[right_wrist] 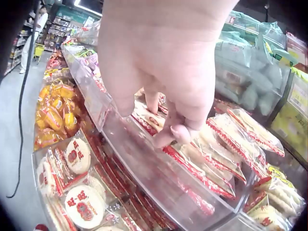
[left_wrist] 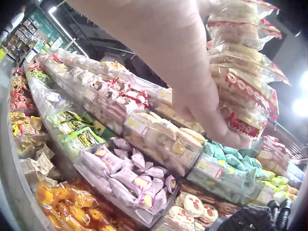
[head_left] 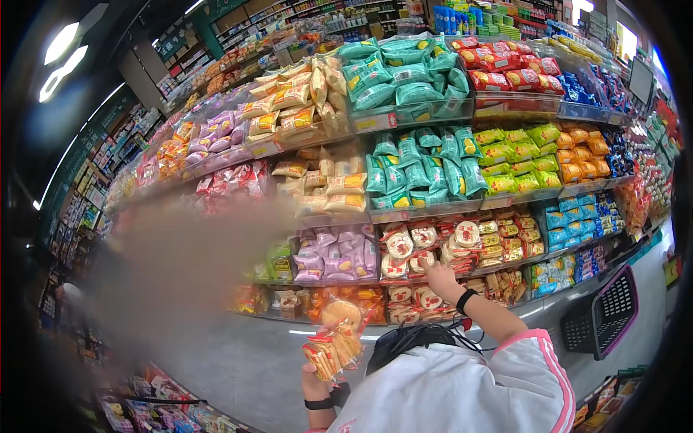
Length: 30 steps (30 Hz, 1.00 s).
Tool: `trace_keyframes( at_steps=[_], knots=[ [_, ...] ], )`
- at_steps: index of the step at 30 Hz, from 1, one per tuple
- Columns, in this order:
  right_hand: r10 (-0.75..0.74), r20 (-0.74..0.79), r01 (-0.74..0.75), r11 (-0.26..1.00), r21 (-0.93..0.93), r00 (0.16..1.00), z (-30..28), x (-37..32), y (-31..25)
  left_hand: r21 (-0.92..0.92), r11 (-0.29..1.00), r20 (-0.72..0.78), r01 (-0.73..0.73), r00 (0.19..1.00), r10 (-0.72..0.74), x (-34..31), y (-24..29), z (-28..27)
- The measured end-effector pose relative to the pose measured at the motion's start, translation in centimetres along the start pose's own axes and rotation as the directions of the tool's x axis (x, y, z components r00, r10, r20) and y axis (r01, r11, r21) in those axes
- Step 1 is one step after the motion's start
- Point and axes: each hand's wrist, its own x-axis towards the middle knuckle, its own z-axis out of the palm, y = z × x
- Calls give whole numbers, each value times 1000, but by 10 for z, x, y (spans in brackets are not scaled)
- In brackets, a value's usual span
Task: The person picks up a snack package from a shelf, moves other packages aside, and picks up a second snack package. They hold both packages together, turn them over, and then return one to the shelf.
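My left hand [head_left: 312, 384] grips a stack of clear-wrapped round rice crackers [head_left: 332, 352] with red print, held low in front of the shelves. In the left wrist view the fingers wrap along the side of this stack [left_wrist: 245, 86]. My right hand [head_left: 442, 281] reaches into a clear bin of similar rice cracker packets [head_left: 398, 245]. Seen from the right wrist, its bent fingers [right_wrist: 153, 102] point down among the packets [right_wrist: 221, 149], behind the bin's clear front wall [right_wrist: 144, 163]. I cannot tell whether they pinch one.
Bins of purple packets [head_left: 336, 263], teal packets [head_left: 415, 169] and yellow-green packets [head_left: 516, 155] surround the cracker bin. Below it is another tray of crackers [right_wrist: 86, 207]. A dark shopping basket [head_left: 603, 314] with a purple rim stands at the right. A brownish blur covers the head view's left side.
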Motion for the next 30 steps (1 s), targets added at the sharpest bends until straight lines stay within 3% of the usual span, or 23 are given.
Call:
trace_keyframes(
  at_steps=[7, 16, 19, 22, 25, 28, 30],
  knots=[
    [20, -57, -19, 1000, 23, 998, -1, -2, -3, -22, 999, 31, 40, 999, -39, 2, -1, -4],
    [50, -19, -51, 997, -54, 999, 16, 26, 5, -51, 996, 48, 67, 997, -65, -5, -3, -14],
    [42, -98, -45, 998, -31, 994, 12, 28, 1, -56, 996, 46, 67, 997, -65, -8, -4, -18],
    [-66, -316, 44, 996, -75, 946, 2, 28, 6, -67, 995, 44, 70, 997, -67, -9, -5, -20],
    [-115, -371, 81, 991, -108, 922, -8, 37, 10, -76, 994, 42, 77, 996, -74, -10, -6, -22],
    [-55, -184, 58, 998, 11, 981, -34, 44, 5, -79, 994, 42, 80, 996, -77, -11, -7, -23],
    [11, -148, -2, 998, 63, 989, -23, 58, 10, -84, 993, 41, 82, 996, -79, -12, -7, -23]
  ],
)
